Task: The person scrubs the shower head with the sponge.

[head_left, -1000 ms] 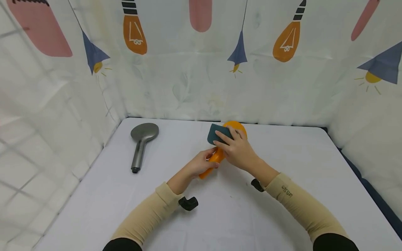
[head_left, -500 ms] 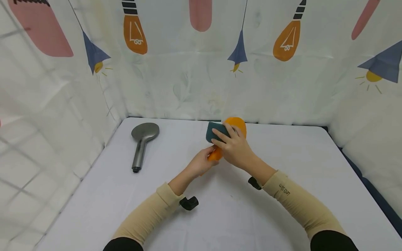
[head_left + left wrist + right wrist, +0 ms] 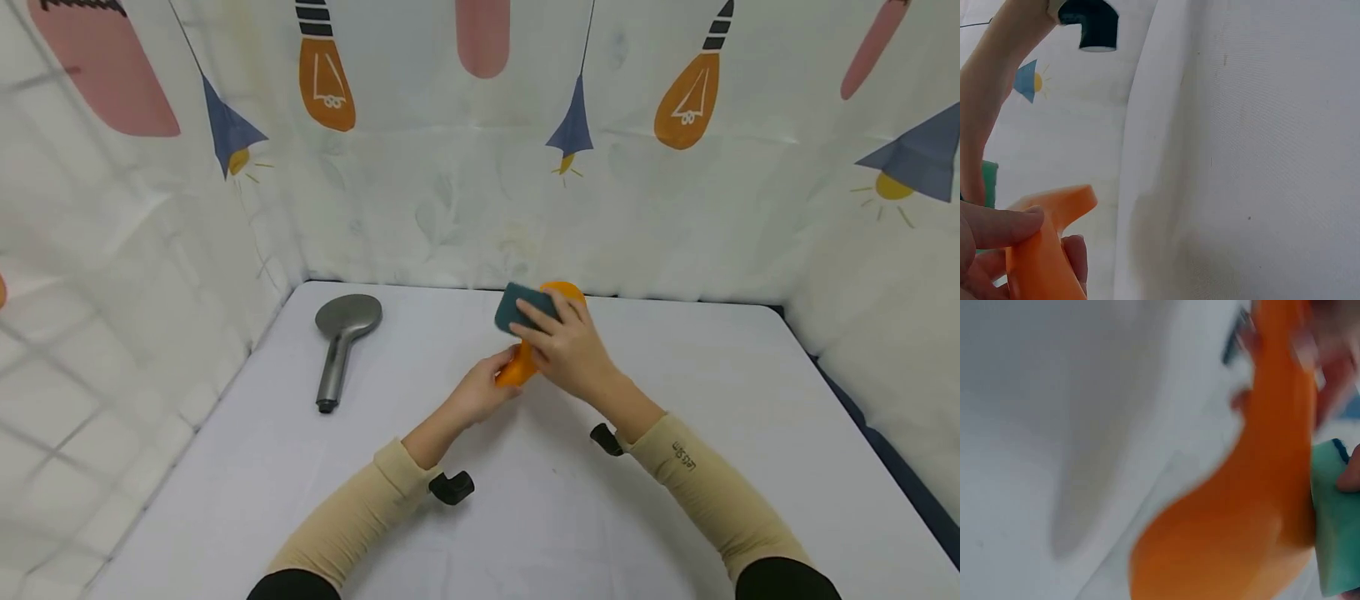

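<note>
My left hand (image 3: 476, 393) grips the handle of an orange shower head (image 3: 514, 372), held up above the table. In the left wrist view the thumb and a fingertip lie on opposite sides of the orange handle (image 3: 1041, 269). My right hand (image 3: 576, 354) holds a green sponge (image 3: 516, 307) with a darker face, its fingers spread over it. The sponge is against the shower head near the neck. In the right wrist view the shower head's rounded end (image 3: 1222, 544) is blurred, with the sponge (image 3: 1341, 531) touching its side. The right hand covers much of the head.
A grey shower head (image 3: 341, 342) lies on the white table (image 3: 420, 350) at the left, handle toward me. A white patterned curtain (image 3: 465, 208) stands behind the table and at both sides. Black wrist cameras (image 3: 452, 487) sit at both sleeves.
The shower head and both hands have risen slightly. The sponge has shifted a little upward and tilted along the head, and less of the orange rounded end shows. The grey shower head has not moved.
</note>
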Demonstrator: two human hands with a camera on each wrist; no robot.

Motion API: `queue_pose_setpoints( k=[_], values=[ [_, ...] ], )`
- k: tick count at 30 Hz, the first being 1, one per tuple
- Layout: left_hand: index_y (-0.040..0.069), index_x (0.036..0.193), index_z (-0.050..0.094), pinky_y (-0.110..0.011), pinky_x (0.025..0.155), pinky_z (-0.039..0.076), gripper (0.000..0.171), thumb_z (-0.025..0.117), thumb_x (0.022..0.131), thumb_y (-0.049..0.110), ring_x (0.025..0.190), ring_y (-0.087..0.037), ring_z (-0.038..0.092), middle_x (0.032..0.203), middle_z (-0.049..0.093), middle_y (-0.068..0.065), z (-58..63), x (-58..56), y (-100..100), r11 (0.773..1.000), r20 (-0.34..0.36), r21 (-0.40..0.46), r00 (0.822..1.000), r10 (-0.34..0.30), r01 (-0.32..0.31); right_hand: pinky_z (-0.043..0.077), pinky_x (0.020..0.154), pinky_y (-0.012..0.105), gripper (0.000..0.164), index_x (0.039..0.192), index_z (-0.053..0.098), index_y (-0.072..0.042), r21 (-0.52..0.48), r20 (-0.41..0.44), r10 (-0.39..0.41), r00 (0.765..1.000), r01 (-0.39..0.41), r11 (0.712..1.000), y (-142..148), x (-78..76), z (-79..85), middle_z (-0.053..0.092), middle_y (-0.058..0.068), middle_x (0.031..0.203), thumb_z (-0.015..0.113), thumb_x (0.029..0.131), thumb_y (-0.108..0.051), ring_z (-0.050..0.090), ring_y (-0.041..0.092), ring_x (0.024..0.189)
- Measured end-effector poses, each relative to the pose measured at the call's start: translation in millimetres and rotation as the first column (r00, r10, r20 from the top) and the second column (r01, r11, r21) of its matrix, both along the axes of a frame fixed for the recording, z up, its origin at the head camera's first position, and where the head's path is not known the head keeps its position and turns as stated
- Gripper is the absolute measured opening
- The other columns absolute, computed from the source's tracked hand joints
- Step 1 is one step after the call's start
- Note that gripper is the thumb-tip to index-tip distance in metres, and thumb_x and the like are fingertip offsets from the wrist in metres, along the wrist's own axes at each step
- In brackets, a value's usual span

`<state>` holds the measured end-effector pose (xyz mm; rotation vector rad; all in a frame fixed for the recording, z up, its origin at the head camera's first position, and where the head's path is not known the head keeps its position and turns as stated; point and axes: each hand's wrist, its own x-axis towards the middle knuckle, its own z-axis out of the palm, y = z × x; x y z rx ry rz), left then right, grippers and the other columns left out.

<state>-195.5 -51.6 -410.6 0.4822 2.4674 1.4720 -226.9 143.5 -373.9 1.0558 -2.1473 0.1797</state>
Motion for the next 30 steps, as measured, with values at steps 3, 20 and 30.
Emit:
queue_pose_setpoints(
  k=[3,20,30],
  values=[
    [-0.004,0.154,0.040,-0.050,0.108,0.044,0.062,0.067,0.098,0.001,0.130,-0.038,0.054,0.149,0.050,-0.022,-1.1,-1.3,-1,1.000,-0.010,0.002,1.000,0.005,-0.005,0.047,0.095,0.057,0.041,0.118,0.079,-0.013,0.036,-0.011,0.063,0.998,-0.063,0.997,-5,3.7,-5.1,0.066,0.013,0.134,0.087,0.078,-0.008,0.054,0.049,0.123],
    [0.005,0.159,0.036,-0.050,0.112,0.040,0.066,0.066,0.100,0.007,0.133,-0.034,0.051,0.154,0.047,-0.016,-11.0,-4.3,-13,0.999,-0.031,0.034,0.999,0.022,-0.021,0.045,0.096,0.068,0.047,0.130,0.071,-0.006,-0.289,0.204,0.089,0.975,-0.027,0.957,20,-16.5,-4.7,0.057,0.019,0.144,0.081,0.085,0.002,0.047,0.052,0.132],
    [0.008,0.161,0.033,-0.046,0.099,0.052,0.068,0.066,0.101,0.007,0.121,-0.032,0.059,0.150,0.050,-0.016,-12.3,-3.5,-21,0.989,-0.001,0.143,1.000,0.026,-0.026,0.034,0.115,0.048,0.047,0.148,0.053,-0.003,-0.663,0.646,0.289,0.707,0.331,0.672,56,-32.3,-16.0,0.041,0.013,0.158,0.064,0.102,-0.008,0.035,0.031,0.147]
  ],
)
